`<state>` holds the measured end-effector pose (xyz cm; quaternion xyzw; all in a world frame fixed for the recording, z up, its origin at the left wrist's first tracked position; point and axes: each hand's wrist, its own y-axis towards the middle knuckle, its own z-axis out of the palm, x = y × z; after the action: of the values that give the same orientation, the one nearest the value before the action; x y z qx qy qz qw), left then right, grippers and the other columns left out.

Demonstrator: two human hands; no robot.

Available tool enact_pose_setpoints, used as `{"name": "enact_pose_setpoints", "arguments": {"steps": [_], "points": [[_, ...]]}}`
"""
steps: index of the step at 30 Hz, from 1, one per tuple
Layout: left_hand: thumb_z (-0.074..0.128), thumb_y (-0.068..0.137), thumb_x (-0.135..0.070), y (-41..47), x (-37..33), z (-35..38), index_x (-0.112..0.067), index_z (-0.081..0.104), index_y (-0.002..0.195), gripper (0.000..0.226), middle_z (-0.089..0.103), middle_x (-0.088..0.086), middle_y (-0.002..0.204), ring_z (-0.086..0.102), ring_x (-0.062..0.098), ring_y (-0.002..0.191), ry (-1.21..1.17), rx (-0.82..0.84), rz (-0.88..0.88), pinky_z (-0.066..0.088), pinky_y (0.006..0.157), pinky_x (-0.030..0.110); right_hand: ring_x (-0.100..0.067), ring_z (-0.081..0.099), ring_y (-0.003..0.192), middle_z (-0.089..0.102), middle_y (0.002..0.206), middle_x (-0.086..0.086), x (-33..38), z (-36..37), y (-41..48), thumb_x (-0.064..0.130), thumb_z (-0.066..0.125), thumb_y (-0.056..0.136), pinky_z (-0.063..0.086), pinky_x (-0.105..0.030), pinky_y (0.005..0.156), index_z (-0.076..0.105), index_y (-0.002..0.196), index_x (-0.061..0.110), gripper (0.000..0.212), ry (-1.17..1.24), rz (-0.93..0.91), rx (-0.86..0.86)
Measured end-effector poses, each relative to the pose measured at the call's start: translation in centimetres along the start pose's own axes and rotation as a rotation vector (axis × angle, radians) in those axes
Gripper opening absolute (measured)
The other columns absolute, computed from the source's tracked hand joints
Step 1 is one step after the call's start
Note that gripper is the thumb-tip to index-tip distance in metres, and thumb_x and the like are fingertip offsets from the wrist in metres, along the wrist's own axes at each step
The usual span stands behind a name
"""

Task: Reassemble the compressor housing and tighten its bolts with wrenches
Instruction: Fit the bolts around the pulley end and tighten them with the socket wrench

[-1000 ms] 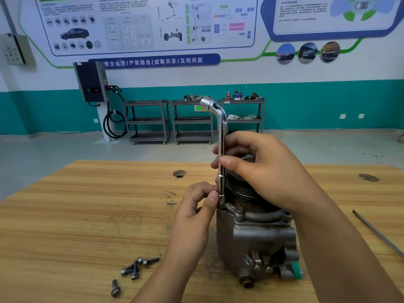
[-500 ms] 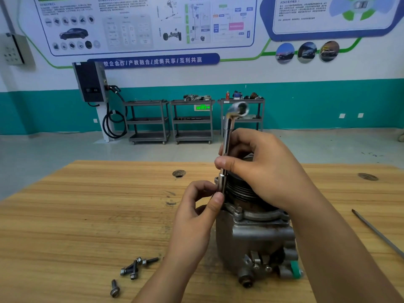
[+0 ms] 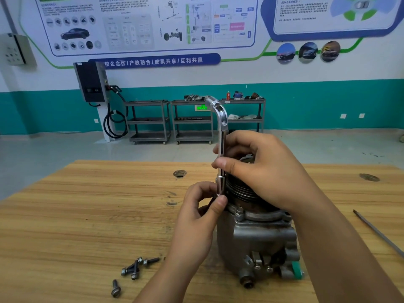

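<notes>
- Right now the compressor housing (image 3: 258,239) stands on end on the wooden table (image 3: 76,215), ribbed pulley (image 3: 240,191) uppermost, just in front of the person.
- An L-shaped socket wrench (image 3: 222,138) stands upright at the housing's left rim. Its socket end is down at the flange, and I take this to be a bolt being run in.
- The right hand (image 3: 264,171) is closed round the wrench shaft, thumb in front and fingers behind.
- The left hand (image 3: 199,213) pinches the socket end between thumb and fingertips, steadying it over the flange. The bolt under it is hidden.
- Risk: neither hand holds the housing itself. A sideways pull on the wrench's short arm could rock or tip the housing, since it stands tall on a small base.
- Risk: if the socket sits crooked, it may slip off and round the bolt head, or the bolt may start cross-threaded.
- Risk: the left forearm passes close over the loose bolts (image 3: 133,268) and could sweep them off the near edge.
- Count: one housing, one wrench and two hands.
- Count: four loose bolts, apparently three in a cluster and one bolt apart (image 3: 115,288).
- Count: one seated flange bolt (image 3: 238,212) plainly visible.
- Count: one thin metal rod (image 3: 380,235) at the right, well apart.
</notes>
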<state>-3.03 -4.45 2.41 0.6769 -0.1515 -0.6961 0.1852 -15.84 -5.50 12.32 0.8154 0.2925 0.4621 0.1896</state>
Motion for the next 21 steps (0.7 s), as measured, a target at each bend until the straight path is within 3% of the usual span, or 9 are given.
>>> {"name": "enact_pose_setpoints", "arguments": {"steps": [3,7,11,16,21], "points": [[0.054,0.077,-0.039,0.01,-0.09,-0.10,-0.021,0.065,0.091,0.026,0.061,0.007,0.103,0.057,0.014,0.095,0.030,0.003,0.019,0.042,0.072,0.014,-0.005,0.066,0.082,0.070,0.081,0.008,0.02,-0.15,0.08,0.014,0.067,0.081,0.052,-0.038,0.082,0.062,0.086,0.029,0.017,0.009,0.008,0.023],[0.053,0.078,-0.039,0.06,-0.19,-0.15,-0.020,0.066,0.092,0.027,0.062,0.003,0.103,0.058,0.009,0.094,0.029,-0.006,0.030,0.042,0.071,0.012,-0.002,0.062,0.074,0.065,0.076,0.010,-0.11,-0.09,0.04,0.021,0.071,0.079,0.049,-0.021,0.069,0.058,0.080,0.030,0.016,-0.053,-0.019,-0.018],[0.060,0.072,-0.040,0.04,-0.13,-0.17,-0.018,0.061,0.093,0.030,0.066,-0.010,0.089,0.060,0.000,0.085,-0.050,-0.007,0.008,0.044,0.065,0.010,-0.006,0.059,0.073,0.063,0.076,0.008,-0.16,-0.02,-0.01,0.023,0.070,0.080,0.049,-0.024,0.068,0.058,0.085,0.028,0.014,-0.067,-0.026,-0.020],[0.059,0.075,-0.036,0.17,-0.15,-0.22,-0.015,0.063,0.088,0.025,0.064,0.002,0.092,0.058,0.009,0.085,-0.009,-0.020,0.019,0.042,0.065,0.013,-0.002,0.063,0.083,0.068,0.083,0.012,-0.11,-0.24,0.07,0.020,0.066,0.083,0.051,-0.029,0.080,0.064,0.092,0.031,0.015,-0.023,-0.010,0.031],[0.057,0.083,-0.036,0.26,0.00,-0.26,-0.020,0.064,0.088,0.019,0.061,0.006,0.102,0.056,0.017,0.096,0.052,-0.020,0.016,0.040,0.074,0.026,-0.005,0.068,0.083,0.072,0.079,0.007,0.01,-0.26,0.09,0.017,0.069,0.080,0.052,-0.044,0.084,0.063,0.080,0.028,0.012,0.041,0.035,0.036]]}}
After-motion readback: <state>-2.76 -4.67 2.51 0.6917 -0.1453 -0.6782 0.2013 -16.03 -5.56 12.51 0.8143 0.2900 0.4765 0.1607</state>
